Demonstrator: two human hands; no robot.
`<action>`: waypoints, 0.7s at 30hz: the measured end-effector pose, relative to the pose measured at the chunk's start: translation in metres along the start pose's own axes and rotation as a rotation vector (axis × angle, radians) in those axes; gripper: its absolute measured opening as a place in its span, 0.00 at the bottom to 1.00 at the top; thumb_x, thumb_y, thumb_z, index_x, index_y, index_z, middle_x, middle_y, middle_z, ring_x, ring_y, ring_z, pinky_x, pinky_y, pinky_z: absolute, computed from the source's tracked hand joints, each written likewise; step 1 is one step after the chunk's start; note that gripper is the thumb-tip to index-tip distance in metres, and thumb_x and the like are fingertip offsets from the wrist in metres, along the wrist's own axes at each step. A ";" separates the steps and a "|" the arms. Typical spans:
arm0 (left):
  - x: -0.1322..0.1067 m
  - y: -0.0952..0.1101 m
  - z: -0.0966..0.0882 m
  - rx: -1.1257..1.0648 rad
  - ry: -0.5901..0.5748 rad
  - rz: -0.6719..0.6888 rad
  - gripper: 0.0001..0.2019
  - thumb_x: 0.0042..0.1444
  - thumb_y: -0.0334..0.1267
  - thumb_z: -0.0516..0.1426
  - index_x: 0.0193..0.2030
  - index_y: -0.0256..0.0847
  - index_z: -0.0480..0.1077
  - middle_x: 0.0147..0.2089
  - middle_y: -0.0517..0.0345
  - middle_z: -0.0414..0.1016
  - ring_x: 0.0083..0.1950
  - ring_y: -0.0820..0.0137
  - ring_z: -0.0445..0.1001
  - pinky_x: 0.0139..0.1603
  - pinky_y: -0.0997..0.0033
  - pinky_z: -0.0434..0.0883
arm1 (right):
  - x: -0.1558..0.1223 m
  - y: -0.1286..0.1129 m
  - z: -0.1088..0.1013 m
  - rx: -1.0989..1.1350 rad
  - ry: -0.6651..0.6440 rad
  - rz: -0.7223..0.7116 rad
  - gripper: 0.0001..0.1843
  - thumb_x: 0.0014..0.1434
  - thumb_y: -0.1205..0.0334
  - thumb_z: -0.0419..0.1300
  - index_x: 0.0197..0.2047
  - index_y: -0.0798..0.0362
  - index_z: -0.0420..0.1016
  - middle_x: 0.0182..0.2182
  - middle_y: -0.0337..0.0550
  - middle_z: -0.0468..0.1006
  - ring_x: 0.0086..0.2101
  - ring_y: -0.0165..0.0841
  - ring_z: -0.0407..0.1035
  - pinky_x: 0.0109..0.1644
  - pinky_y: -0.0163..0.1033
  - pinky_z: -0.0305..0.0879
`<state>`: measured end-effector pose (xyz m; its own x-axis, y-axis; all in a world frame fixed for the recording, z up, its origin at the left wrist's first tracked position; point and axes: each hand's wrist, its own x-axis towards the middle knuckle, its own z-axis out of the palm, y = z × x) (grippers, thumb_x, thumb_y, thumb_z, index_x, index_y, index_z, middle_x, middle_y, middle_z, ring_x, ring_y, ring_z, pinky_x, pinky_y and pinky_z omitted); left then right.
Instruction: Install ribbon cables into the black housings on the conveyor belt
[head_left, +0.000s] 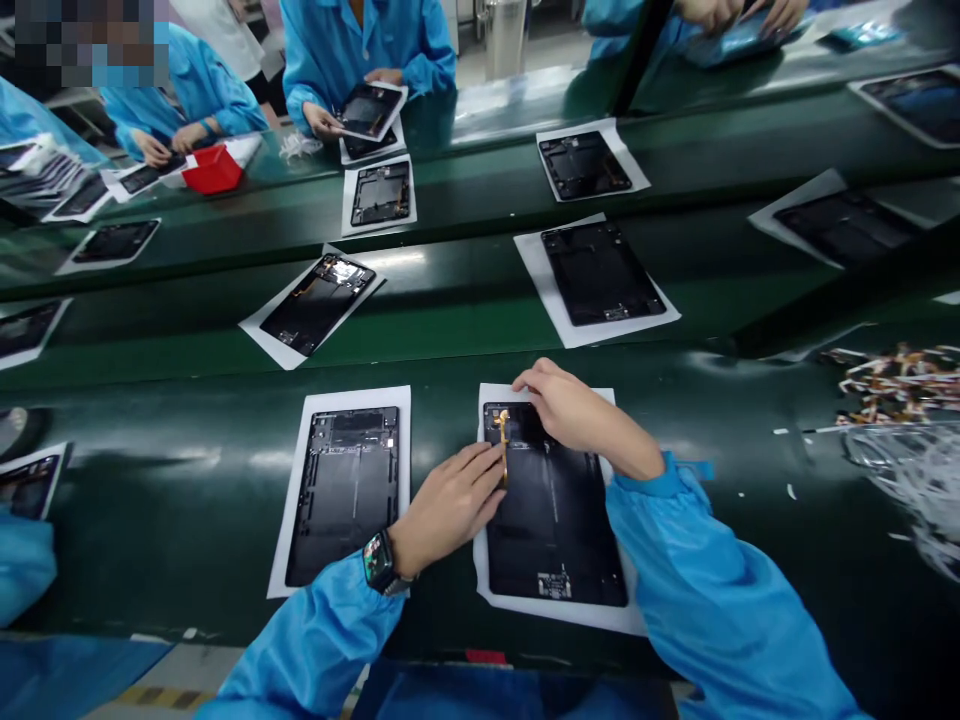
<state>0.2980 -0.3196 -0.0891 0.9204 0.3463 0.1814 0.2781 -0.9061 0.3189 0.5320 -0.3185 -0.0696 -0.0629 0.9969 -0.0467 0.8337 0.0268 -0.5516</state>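
Observation:
A black tablet back frame [551,505] lies on a white sheet [556,612] in front of me on the green belt. A thin gold flex cable [503,440] runs down its upper left part. My left hand [450,505], with a smartwatch on the wrist, lies with its fingers stretched flat and pressing on the cable's lower part. My right hand [574,410] rests curled over the frame's top edge, its fingertips beside the cable's upper end; what they pinch, if anything, is hidden. A second open frame [345,490] on its own sheet lies just left.
More frames on white sheets [600,272] lie along the further belts. People in blue coats work on tablets across the line [367,50]. A red tray [212,170] stands at the far left. A heap of peeled strips and film [900,400] lies at the right.

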 end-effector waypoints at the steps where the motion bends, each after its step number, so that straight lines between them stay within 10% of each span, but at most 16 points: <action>1: 0.000 -0.001 -0.002 0.018 -0.028 0.003 0.15 0.65 0.35 0.54 0.57 0.35 0.66 0.62 0.44 0.68 0.65 0.61 0.65 0.63 0.57 0.68 | -0.004 -0.001 -0.005 0.026 -0.011 0.005 0.16 0.61 0.76 0.48 0.45 0.54 0.73 0.42 0.47 0.73 0.42 0.36 0.70 0.49 0.38 0.63; 8: -0.002 0.006 -0.006 0.114 -0.122 0.030 0.17 0.61 0.40 0.60 0.54 0.34 0.67 0.65 0.41 0.62 0.68 0.54 0.60 0.63 0.54 0.67 | -0.043 -0.015 -0.014 0.445 -0.025 0.197 0.04 0.58 0.62 0.60 0.34 0.52 0.75 0.29 0.43 0.80 0.32 0.37 0.75 0.40 0.40 0.70; 14: -0.009 0.009 -0.001 0.255 -0.063 0.111 0.09 0.64 0.27 0.52 0.49 0.29 0.69 0.58 0.42 0.70 0.63 0.58 0.67 0.58 0.61 0.69 | -0.077 -0.010 0.024 0.725 0.035 0.317 0.17 0.59 0.45 0.61 0.34 0.50 0.66 0.24 0.41 0.77 0.25 0.35 0.74 0.31 0.39 0.72; 21: -0.009 0.014 -0.011 0.316 -0.116 0.170 0.13 0.64 0.30 0.53 0.54 0.28 0.67 0.59 0.41 0.68 0.61 0.56 0.67 0.59 0.58 0.67 | -0.094 -0.015 0.040 0.647 0.058 0.251 0.10 0.62 0.53 0.58 0.40 0.50 0.68 0.28 0.39 0.77 0.31 0.35 0.75 0.38 0.39 0.70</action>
<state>0.2908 -0.3329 -0.0763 0.9807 0.1713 0.0947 0.1732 -0.9848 -0.0125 0.5034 -0.4152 -0.0897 0.1331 0.9701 -0.2028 0.3232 -0.2359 -0.9165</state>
